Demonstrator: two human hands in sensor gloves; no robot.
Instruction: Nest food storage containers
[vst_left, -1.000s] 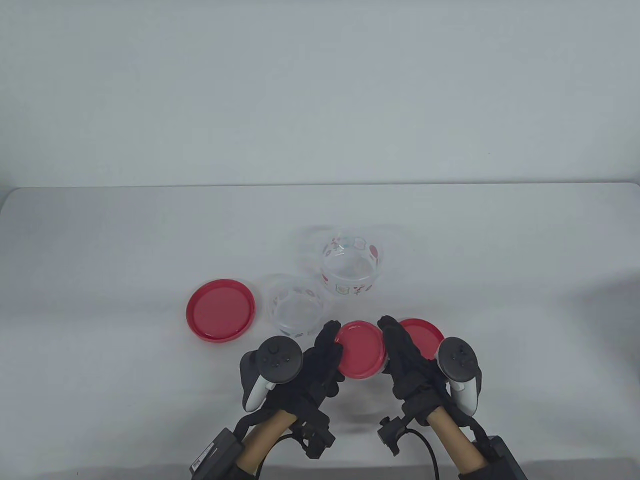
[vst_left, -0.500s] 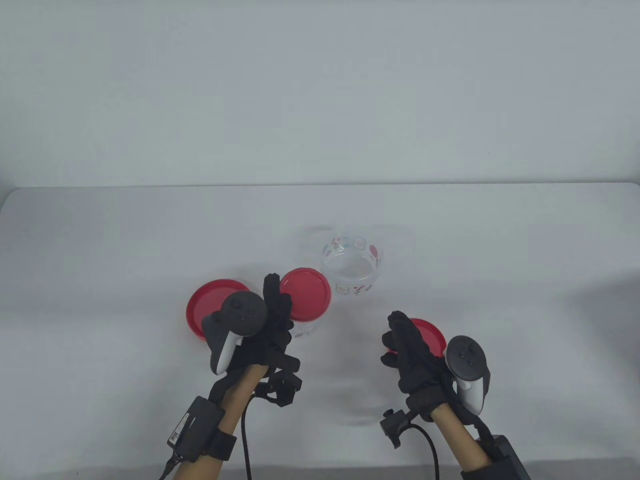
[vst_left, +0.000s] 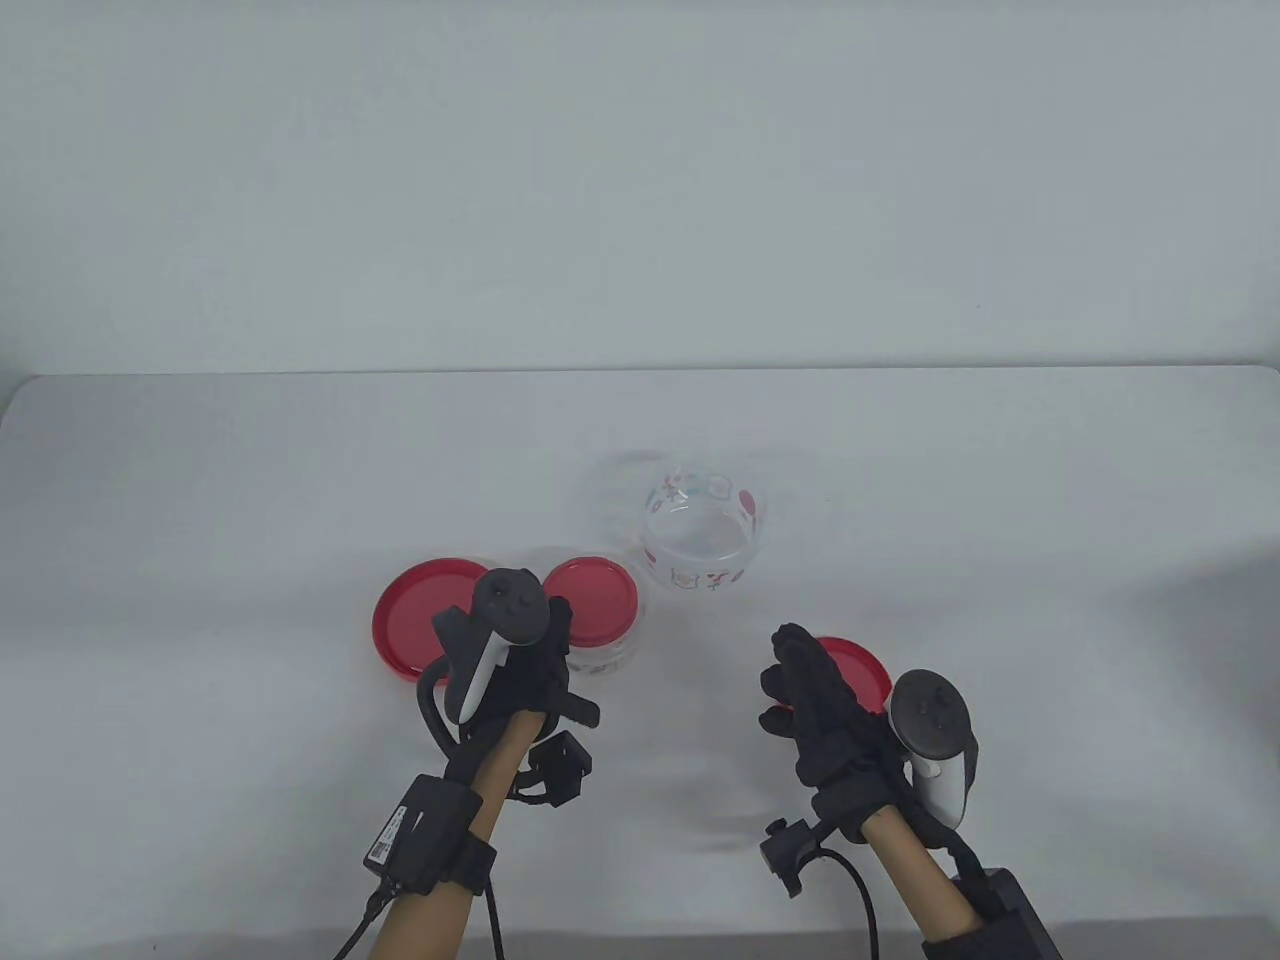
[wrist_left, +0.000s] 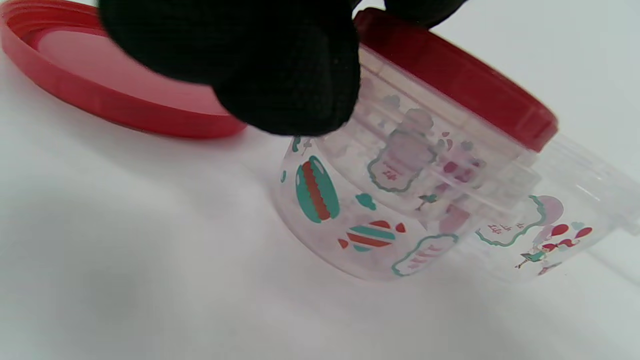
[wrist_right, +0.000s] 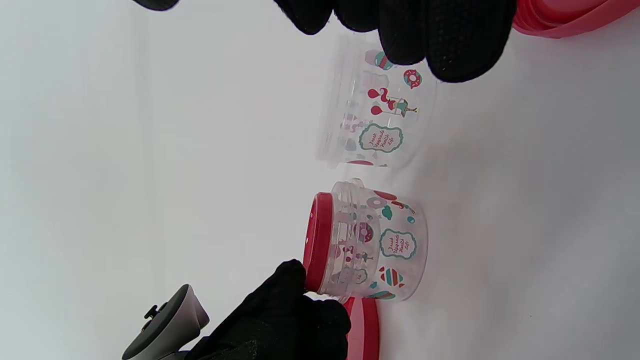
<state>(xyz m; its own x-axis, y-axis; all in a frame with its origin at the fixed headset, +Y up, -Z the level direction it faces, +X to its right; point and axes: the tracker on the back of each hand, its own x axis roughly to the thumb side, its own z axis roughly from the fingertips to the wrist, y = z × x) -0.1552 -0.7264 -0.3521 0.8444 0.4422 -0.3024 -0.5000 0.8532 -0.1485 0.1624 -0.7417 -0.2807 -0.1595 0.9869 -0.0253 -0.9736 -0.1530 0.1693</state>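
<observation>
My left hand (vst_left: 545, 635) grips the rim of a small clear container with a red lid (vst_left: 590, 597). That container sits inside a wider clear printed container (wrist_left: 350, 225), which stands on the table. The right wrist view shows the nested pair (wrist_right: 372, 245) with my left fingers (wrist_right: 287, 292) on the lid's edge. A larger clear printed container (vst_left: 705, 535) stands open just behind and to the right. My right hand (vst_left: 790, 680) is open and holds nothing. It hovers beside a red lid (vst_left: 860, 668) lying flat.
A big red lid (vst_left: 415, 615) lies upside down on the table (vst_left: 200, 560), left of the nested pair and partly behind my left hand. The white table runs back to a far edge against a pale wall.
My left hand carried the small lidded container from the front centre back and left, and lowered it into the wider clear container. My right hand let go of it and stayed by the red lid.
</observation>
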